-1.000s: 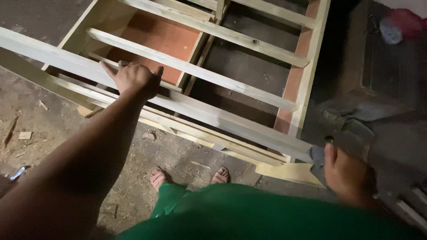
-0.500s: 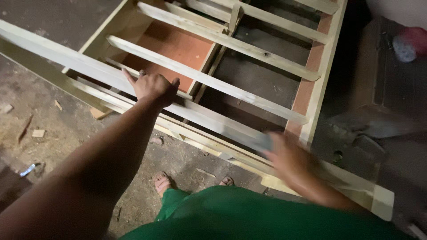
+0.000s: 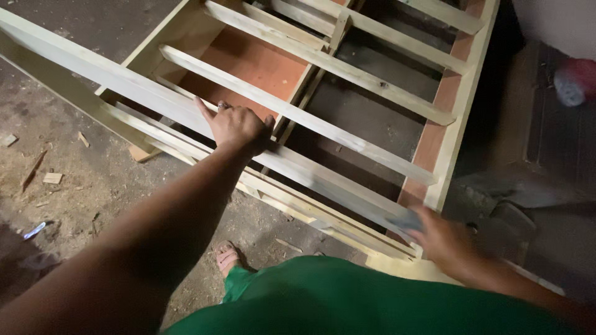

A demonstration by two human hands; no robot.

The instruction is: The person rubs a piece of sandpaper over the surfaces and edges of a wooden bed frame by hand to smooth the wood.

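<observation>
A pale wooden frame (image 3: pixel 372 80) with several cross slats lies on the floor, with an orange-brown panel (image 3: pixel 248 62) inside it. My left hand (image 3: pixel 237 127) grips the long front rail (image 3: pixel 124 84) near its middle, index finger stretched along it. My right hand (image 3: pixel 446 241), blurred by motion, presses a small grey pad (image 3: pixel 405 220) against the same rail near the frame's right corner. The pad looks like sandpaper, though it is too blurred to be sure.
Wood scraps (image 3: pixel 53 178) and chips litter the dirt floor at the left. My sandalled foot (image 3: pixel 225 253) stands just before the frame, above my green garment (image 3: pixel 347 298). A red and blue bundle (image 3: pixel 574 80) sits on a dark surface at the right.
My right hand has slid with the grey pad up the rail to the left and then back toward the right corner. My left hand kept its hold while the view shifted.
</observation>
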